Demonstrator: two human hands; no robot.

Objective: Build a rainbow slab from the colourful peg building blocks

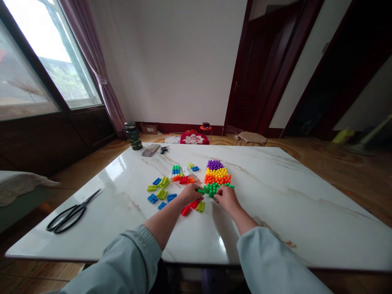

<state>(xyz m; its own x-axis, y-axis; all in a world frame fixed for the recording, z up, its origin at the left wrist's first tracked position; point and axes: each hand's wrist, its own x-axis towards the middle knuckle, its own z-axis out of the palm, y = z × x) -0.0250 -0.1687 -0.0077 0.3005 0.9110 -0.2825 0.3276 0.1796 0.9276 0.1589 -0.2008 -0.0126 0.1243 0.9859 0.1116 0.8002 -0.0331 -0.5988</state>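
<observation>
My left hand (190,193) is closed on a green plastic piece (201,191), its tip poking out past the fingers. To its right lies a cluster of green beads (212,189). My right hand (226,197) reaches the near edge of that cluster, thumb and fingers pinched together; what they hold there is hidden. Beyond the green cluster sit rows of orange beads (218,179), yellow beads (217,172) and purple beads (214,164). Under and beside my left wrist are red pieces (185,210) and lime-green pieces (201,207).
Blue pieces (152,198), lime pieces (163,193) and a multicoloured group (176,170) lie left of the beads. Black-handled scissors (72,213) rest at the table's left. A camouflage flask (133,136), a phone (150,150) and keys (164,150) stand near the far edge.
</observation>
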